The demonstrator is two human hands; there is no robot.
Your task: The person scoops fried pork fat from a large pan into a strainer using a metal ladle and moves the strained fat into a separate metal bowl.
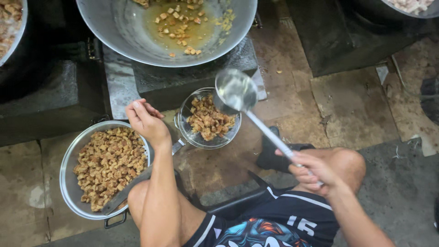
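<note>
Nearest are the person's two bare knees and dark shorts with a colourful print, the person squatting on a stained concrete floor [356, 105]. The right hand [308, 171], near and to the right, is wrapped tight around the end of one long metal ladle [235, 91]; its handle slants up and left, and the empty shiny bowl hangs over the right rim of a wire-mesh strainer [208, 120]. That strainer, one of its kind here, sits in the middle and holds a heap of brown fried chunks. The left hand [145, 121] is loosely curled just left of the strainer, fingers bent inward over the strainer's handle, which runs down and left from the mesh bowl (whether the fingers actually clasp it, I cannot tell).

At near left stands one round metal basin [68, 183] with small side handles, nearly full of the same brown fried chunks; a flat metal utensil [125, 192] lies across its near right rim, beside the left knee.

Farther off, one big metal wok [119, 32] rests on a dark stove block [183, 77], with yellowish oil pooled in it and a scatter of fried bits floating. Parts of two more vessels show at the far corners: one at the far left edge [18, 32] with brownish pieces, one at the far right [411, 8] with pale pieces.
</note>
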